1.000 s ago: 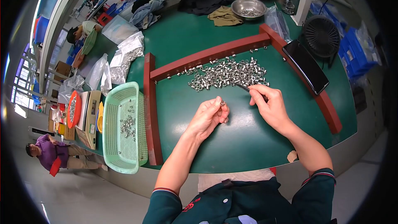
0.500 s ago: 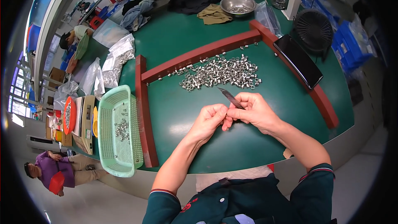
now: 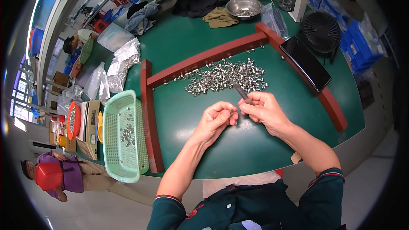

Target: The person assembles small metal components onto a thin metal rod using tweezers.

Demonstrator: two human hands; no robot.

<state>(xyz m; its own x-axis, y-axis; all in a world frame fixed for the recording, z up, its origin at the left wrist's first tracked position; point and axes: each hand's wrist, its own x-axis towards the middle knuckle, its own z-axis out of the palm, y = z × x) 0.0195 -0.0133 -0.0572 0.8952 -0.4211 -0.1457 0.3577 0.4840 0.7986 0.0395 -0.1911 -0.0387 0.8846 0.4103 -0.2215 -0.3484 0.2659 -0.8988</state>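
My left hand (image 3: 213,121) is closed in a pinch, with a small metal sleeve (image 3: 232,111) between thumb and fingertips. To its right, my right hand (image 3: 266,113) grips a narrow dark knife (image 3: 243,93), whose far end points up and left towards the pile. The hands are slightly apart above the green table. Just beyond them lies a spread pile of shiny small metal sleeves (image 3: 226,76).
Red-brown bars (image 3: 208,56) frame the work area on three sides. A black phone (image 3: 306,64) lies across the right bar. Left stands a green plastic basket (image 3: 111,145) with several metal pieces. Farther back are a steel bowl (image 3: 243,7) and a black fan (image 3: 320,30).
My hands have moved apart; the right hand and the knife have shifted slightly right, away from the left fingers. At the far left, a person has shifted with a red container.
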